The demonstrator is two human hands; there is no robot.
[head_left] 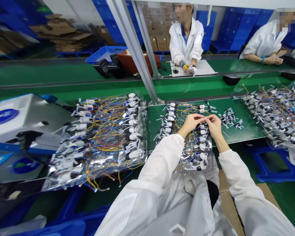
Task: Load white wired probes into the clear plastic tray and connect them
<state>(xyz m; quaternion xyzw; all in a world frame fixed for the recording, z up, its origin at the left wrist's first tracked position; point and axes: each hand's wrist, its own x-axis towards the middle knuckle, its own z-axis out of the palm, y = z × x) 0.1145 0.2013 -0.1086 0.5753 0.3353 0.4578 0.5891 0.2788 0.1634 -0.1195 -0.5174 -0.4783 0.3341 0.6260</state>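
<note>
My left hand (191, 124) and my right hand (214, 126) meet above a clear plastic sheet of wired parts, thumbs and fingers pinched together. Something small is between the fingertips, too tiny and covered to make out. Beneath them, white cylindrical parts (202, 147) with black ends line both sides of the sheet, joined by yellow, red and blue wires (179, 118). Just right of my right hand lies a loose pile of small black pieces with white strips (229, 118) on the green tabletop (250, 126).
More wired parts on plastic (105, 131) cover the left side, beside a grey-white machine (31, 121). Another heap of wired parts (280, 111) lies far right. A metal post (135, 49) rises behind the bench. Two co-workers in white coats (186, 37) sit opposite. Blue stools (272, 164) stand below.
</note>
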